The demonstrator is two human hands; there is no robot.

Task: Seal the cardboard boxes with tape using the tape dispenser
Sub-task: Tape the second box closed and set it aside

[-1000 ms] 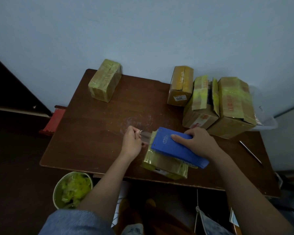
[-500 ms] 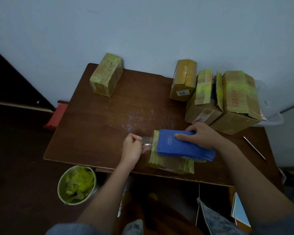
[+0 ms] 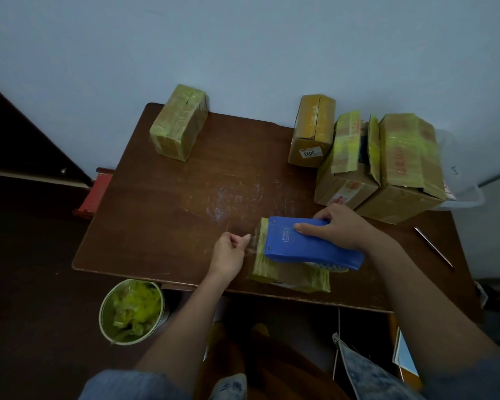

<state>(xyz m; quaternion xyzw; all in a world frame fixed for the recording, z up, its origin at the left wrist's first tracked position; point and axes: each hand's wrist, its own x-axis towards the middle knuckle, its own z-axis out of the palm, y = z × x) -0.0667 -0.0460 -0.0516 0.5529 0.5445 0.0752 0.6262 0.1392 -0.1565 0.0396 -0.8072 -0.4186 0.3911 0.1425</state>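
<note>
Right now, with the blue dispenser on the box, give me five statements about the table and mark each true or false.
1. The right hand grips the blue tape dispenser. True.
2. The left hand lies flat and open on the table. False: it pinches the clear tape end.
3. The dispenser rests on the box at the near edge. True.
4. A pen lies left of the left hand. False: a thin rod lies on the right.
5. The bin stands on the table. False: it stands on the floor.
</note>
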